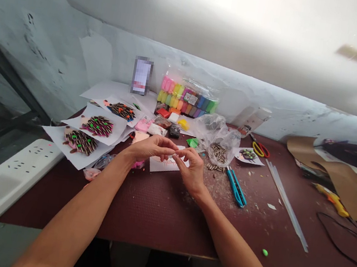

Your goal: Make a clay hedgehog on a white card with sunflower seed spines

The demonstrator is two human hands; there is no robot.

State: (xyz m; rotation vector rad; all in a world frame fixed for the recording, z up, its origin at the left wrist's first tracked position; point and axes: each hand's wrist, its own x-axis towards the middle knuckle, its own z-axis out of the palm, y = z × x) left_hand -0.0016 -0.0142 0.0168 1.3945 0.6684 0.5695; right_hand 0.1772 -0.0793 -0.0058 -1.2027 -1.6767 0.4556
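Note:
Above a white card (156, 166) with reddish drawn lines, my left hand (151, 148) and my right hand (192, 168) meet fingertip to fingertip. Both are closed in a pinch. A small pale bit seems to lie between the fingertips, too small to name. Left of the hands are sheets bearing hedgehog shapes made of striped sunflower seeds (98, 125) with green and orange dots. Behind the hands lie packets of soft clay, among them white (157, 130), black (175, 130) and green (192, 142). To their right, a clear plastic bag (221, 140) holds sunflower seeds (218, 153).
A teal utility knife (236, 188), red-and-yellow scissors (260, 149), glue sticks (285, 204) and a yellow glue gun (332, 199) lie to the right. A white power strip (19, 171) runs along the left edge. Clay packs (187, 99) and a phone (142, 76) stand by the wall.

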